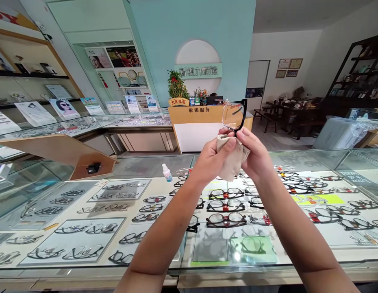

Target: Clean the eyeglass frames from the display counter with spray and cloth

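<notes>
Well, specs [244, 114] above RH grip [255, 151], cloth [230, 163] below

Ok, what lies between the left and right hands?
A beige cloth, just below the held glasses, sits between left hand and right hand in the head view.

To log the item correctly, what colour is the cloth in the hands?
The cloth is plain beige, best seen in the head view.

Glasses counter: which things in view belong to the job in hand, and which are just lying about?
In hand:
- beige cloth, in left hand
- eyeglasses, in right hand

Lying about:
- small white bottle (unheld, perhaps related)
- display glasses in rows
- wooden stand
</notes>
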Available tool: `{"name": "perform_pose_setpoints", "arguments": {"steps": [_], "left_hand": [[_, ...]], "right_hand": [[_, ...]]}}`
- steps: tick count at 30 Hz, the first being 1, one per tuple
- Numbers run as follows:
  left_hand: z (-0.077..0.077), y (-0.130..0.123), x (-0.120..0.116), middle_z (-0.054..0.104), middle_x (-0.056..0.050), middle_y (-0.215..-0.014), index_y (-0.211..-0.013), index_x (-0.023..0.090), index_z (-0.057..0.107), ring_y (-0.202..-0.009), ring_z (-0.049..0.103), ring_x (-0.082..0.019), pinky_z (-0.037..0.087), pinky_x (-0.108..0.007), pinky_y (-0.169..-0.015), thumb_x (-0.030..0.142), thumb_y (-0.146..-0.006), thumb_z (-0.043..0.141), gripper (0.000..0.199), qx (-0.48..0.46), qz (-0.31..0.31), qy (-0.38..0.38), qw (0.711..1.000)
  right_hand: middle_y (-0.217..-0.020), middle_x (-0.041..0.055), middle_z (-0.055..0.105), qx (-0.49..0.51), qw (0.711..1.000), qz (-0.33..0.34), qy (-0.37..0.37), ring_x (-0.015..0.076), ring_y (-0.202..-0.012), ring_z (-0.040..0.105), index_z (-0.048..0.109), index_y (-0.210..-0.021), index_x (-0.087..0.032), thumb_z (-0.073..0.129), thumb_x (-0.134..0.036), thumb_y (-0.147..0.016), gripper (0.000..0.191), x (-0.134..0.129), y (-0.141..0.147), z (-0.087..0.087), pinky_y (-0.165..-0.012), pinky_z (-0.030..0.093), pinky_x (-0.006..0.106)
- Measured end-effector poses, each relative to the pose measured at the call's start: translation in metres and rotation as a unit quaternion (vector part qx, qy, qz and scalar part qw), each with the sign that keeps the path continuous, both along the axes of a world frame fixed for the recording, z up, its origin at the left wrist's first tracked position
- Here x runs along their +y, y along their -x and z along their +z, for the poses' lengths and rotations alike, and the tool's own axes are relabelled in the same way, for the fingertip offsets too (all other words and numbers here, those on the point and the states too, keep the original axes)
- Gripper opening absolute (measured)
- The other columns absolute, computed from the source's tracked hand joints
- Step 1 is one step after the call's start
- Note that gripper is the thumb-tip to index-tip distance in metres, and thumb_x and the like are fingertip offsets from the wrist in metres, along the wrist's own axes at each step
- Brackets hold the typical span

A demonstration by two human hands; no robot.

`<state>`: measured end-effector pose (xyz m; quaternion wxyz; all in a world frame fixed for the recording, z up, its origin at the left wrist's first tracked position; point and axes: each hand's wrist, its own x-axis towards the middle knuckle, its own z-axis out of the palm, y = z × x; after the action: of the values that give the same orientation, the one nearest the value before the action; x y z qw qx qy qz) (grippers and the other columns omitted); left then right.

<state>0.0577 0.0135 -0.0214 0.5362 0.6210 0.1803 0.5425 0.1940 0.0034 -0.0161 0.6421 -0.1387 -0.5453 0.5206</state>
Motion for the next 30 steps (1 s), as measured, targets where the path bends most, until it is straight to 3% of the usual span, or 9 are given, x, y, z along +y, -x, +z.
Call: {"name": "perform_pose_setpoints", "arguments": {"steps": [5, 9, 13, 19, 24, 30], "left_hand": [[0.004, 0.007, 0.003, 0.08, -0.008, -0.108, -0.111, 0.019, 0.079, -0.108, 0.073, -0.024, 0.057, -0.03, -0.09, 0.074, -0.083, 0.08, 0.061, 0.006, -0.031, 0.024, 0.999], [0.006, 0.012, 0.005, 0.081, -0.008, -0.099, -0.107, 0.019, 0.079, -0.101, 0.076, -0.024, 0.059, -0.032, -0.09, 0.076, -0.084, 0.078, 0.061, -0.002, -0.017, 0.026, 1.0], [0.008, 0.018, 0.008, 0.081, -0.009, -0.096, -0.105, 0.02, 0.078, -0.096, 0.078, -0.025, 0.062, -0.034, -0.084, 0.076, -0.082, 0.08, 0.061, -0.014, -0.005, 0.036, 0.999], [0.008, 0.028, 0.012, 0.08, -0.009, -0.091, -0.103, 0.021, 0.077, -0.096, 0.077, -0.026, 0.062, -0.034, -0.08, 0.076, -0.083, 0.079, 0.059, -0.019, 0.043, 0.034, 0.998], [0.009, 0.032, 0.014, 0.078, -0.007, -0.09, -0.098, 0.02, 0.076, -0.088, 0.074, -0.022, 0.058, -0.031, -0.074, 0.071, -0.085, 0.08, 0.054, -0.003, 0.047, 0.013, 0.999], [0.01, 0.032, 0.016, 0.074, -0.003, -0.082, -0.09, 0.019, 0.074, -0.068, 0.064, -0.015, 0.053, -0.029, -0.065, 0.056, -0.076, 0.095, 0.045, -0.018, 0.039, 0.022, 0.999]], "right_hand": [[-0.126, 0.0032, 0.077, -0.029, 0.999, -0.015, 0.001, 0.0211, -0.112, 0.071, 0.076, -0.091, -0.028, 0.079, -0.047, -0.093, 0.019, 0.001, -0.008, 0.002, -0.102, 0.058, 0.036], [-0.128, 0.0042, 0.076, -0.073, 0.997, -0.021, -0.026, 0.0239, -0.124, 0.068, 0.076, -0.091, -0.028, 0.08, -0.049, -0.093, 0.021, 0.0, -0.017, 0.004, -0.113, 0.053, 0.04], [-0.134, 0.0044, 0.073, -0.124, 0.992, -0.013, -0.024, 0.023, -0.115, 0.069, 0.076, -0.088, -0.027, 0.081, -0.047, -0.093, 0.021, -0.004, -0.028, 0.008, -0.106, 0.054, 0.039], [-0.096, 0.0022, 0.071, -0.228, 0.973, 0.015, -0.031, 0.0197, -0.093, 0.064, 0.076, -0.085, -0.025, 0.08, -0.043, -0.095, 0.021, -0.006, -0.045, 0.011, -0.089, 0.051, 0.035], [-0.088, 0.0004, 0.068, -0.286, 0.957, 0.038, -0.031, 0.0172, -0.084, 0.061, 0.076, -0.082, -0.024, 0.084, -0.043, -0.092, 0.023, -0.002, -0.048, 0.011, -0.078, 0.047, 0.032], [-0.083, 0.0013, 0.072, -0.235, 0.972, 0.019, 0.001, 0.0171, -0.08, 0.059, 0.077, -0.079, -0.022, 0.084, -0.044, -0.089, 0.025, -0.004, -0.041, 0.014, -0.079, 0.047, 0.032]]}}
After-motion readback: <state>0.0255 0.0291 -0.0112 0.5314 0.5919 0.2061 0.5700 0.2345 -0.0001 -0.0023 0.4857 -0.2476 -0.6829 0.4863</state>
